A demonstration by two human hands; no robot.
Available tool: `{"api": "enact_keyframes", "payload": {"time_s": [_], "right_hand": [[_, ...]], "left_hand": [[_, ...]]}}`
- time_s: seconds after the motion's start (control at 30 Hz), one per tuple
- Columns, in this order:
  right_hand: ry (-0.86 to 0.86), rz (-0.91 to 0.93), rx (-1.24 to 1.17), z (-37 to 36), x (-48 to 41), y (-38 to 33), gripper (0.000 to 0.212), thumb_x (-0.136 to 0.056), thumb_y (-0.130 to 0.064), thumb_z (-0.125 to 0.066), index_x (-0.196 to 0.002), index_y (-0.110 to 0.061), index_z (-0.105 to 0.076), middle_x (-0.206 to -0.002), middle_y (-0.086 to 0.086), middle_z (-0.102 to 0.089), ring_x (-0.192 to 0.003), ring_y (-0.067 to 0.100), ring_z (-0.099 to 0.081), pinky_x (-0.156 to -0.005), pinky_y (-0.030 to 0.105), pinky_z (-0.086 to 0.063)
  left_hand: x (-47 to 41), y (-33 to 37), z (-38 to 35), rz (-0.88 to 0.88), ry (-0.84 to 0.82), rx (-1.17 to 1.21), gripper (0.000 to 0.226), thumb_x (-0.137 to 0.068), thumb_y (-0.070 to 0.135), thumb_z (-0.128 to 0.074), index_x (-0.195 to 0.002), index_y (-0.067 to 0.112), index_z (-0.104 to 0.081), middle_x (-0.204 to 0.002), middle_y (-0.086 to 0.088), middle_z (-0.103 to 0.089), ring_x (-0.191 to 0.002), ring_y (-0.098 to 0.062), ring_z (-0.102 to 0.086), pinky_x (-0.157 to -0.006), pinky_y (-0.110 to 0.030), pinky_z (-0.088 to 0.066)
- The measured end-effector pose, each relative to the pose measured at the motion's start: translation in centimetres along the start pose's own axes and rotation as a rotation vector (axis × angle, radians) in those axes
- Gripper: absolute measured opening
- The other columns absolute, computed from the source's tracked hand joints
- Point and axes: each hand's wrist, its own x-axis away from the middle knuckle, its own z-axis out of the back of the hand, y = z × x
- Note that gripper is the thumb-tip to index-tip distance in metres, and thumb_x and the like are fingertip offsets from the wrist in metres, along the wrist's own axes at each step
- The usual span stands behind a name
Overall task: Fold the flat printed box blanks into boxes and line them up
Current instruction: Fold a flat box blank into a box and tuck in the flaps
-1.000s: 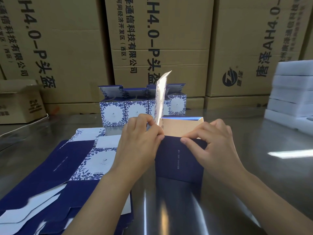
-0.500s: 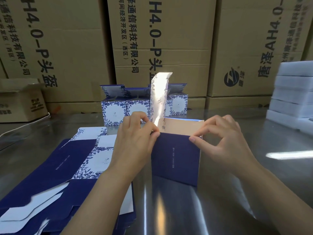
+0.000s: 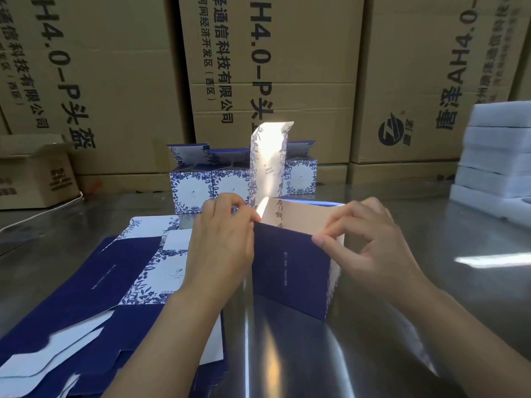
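One box (image 3: pixel 290 271) between left hand (image 3: pixel 221 245) and right hand (image 3: pixel 370 242)

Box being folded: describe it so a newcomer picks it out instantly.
On the steel table, in front of the row of finished boxes and right of the flat blanks, the half-folded box is pinched between left hand and right hand. Unlike them, it stands showing a plain navy front and one tall upright flap.
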Motion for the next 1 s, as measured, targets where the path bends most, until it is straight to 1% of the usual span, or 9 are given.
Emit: {"api": "enact_keyframes", "payload": {"time_s": [0.1, 0.2, 0.33, 0.47, 0.53, 0.7, 0.77, 0.87, 1.0], "right_hand": [[-0.027, 0.031, -0.144, 0.2, 0.3, -0.4, 0.026, -0.082, -0.037, -0.063, -0.070, -0.018, -0.074, -0.084, -0.014, -0.064, -0.088, 0.007, -0.050, -0.087, 0.037, -0.038], [-0.012, 0.114, -0.207, 0.3, 0.5, -0.9, 0.031, -0.087, -0.035, -0.050, -0.083, -0.018, -0.076, -0.088, -0.010, -0.067, -0.087, 0.010, -0.059, -0.081, 0.037, -0.040], [0.192, 0.165, -0.155, 0.3, 0.6, -0.5, 0.033, -0.092, -0.024, -0.042, -0.087, -0.014, -0.073, -0.088, -0.004, -0.067, -0.084, 0.018, -0.061, -0.075, 0.037, -0.044], [0.304, -0.094, -0.271, 0.4, 0.1, 0.1, 0.032, -0.095, -0.028, -0.040, -0.088, -0.026, -0.071, -0.094, -0.007, -0.060, -0.092, 0.001, -0.056, -0.082, 0.011, -0.037], [0.302, -0.263, -0.370, 0.3, -0.2, 0.4, 0.028, -0.094, -0.028, -0.043, -0.087, -0.033, -0.070, -0.095, -0.011, -0.059, -0.086, -0.007, -0.054, -0.077, 0.007, -0.036], [0.243, -0.579, -0.539, 0.0, -0.8, 2.1, 0.015, -0.091, -0.028, -0.057, -0.094, -0.036, -0.070, -0.096, -0.020, -0.067, -0.082, -0.013, -0.057, -0.073, 0.015, -0.043], [0.178, -0.668, -0.600, -0.2, -0.8, 2.6, 0.013, -0.089, -0.032, -0.060, -0.098, -0.032, -0.069, -0.093, -0.022, -0.068, -0.088, -0.008, -0.060, -0.071, 0.019, -0.043], [0.070, -0.786, -0.674, -0.5, -0.8, 3.0, 0.026, -0.087, -0.037, -0.061, -0.108, -0.023, -0.068, -0.105, -0.011, -0.069, -0.100, 0.004, -0.062, -0.079, 0.027, -0.045], [-0.136, -0.864, -0.866, -0.5, -0.7, 2.8, 0.032, -0.087, -0.034, -0.060, -0.113, -0.017, -0.066, -0.105, 0.002, -0.073, -0.094, 0.019, -0.068, -0.083, 0.034, -0.048]], "left_hand": [[0.1, -0.1, 0.0, 0.079, 0.007, 0.039, 0.024, -0.090, 0.014, -0.044, -0.095, 0.014, -0.068, -0.107, -0.006, -0.055, -0.090, -0.026, -0.048, -0.071, -0.038, -0.040], [0.1, -0.2, 0.0, 0.267, -0.039, 0.221, 0.036, -0.095, 0.027, -0.030, -0.102, 0.022, -0.065, -0.110, 0.005, -0.052, -0.097, -0.014, -0.045, -0.076, -0.030, -0.036], [0.0, -0.4, -0.3, 0.477, -0.139, 0.443, 0.034, -0.090, 0.047, -0.040, -0.119, 0.032, -0.053, -0.111, 0.016, -0.051, -0.095, -0.011, -0.052, -0.083, -0.032, -0.041], [-0.3, -0.4, -0.4, 0.608, -0.147, 0.698, 0.041, -0.090, 0.039, -0.053, -0.130, 0.033, -0.043, -0.103, 0.021, -0.054, -0.089, -0.006, -0.057, -0.080, -0.033, -0.045], [-0.5, -0.3, -0.5, 0.642, -0.159, 0.797, 0.041, -0.091, 0.035, -0.055, -0.129, 0.032, -0.044, -0.106, 0.018, -0.055, -0.094, -0.005, -0.057, -0.076, -0.027, -0.044], [-0.6, 0.2, -0.4, 0.666, -0.211, 0.956, 0.025, -0.090, 0.025, -0.058, -0.114, 0.032, -0.054, -0.115, 0.006, -0.060, -0.104, -0.009, -0.058, -0.089, -0.025, -0.042], [-0.6, 0.3, -0.2, 0.659, -0.224, 0.996, 0.021, -0.090, 0.022, -0.059, -0.108, 0.032, -0.057, -0.114, 0.005, -0.062, -0.106, -0.009, -0.058, -0.092, -0.026, -0.043], [-0.6, 0.3, -0.2, 0.657, -0.269, 1.050, 0.021, -0.089, 0.020, -0.059, -0.108, 0.031, -0.060, -0.115, -0.001, -0.061, -0.109, -0.017, -0.059, -0.099, -0.035, -0.045], [-0.3, 0.3, -0.4, 0.665, -0.341, 1.132, 0.028, -0.088, 0.022, -0.060, -0.113, 0.035, -0.060, -0.119, 0.000, -0.061, -0.111, -0.017, -0.059, -0.096, -0.037, -0.047]]}}
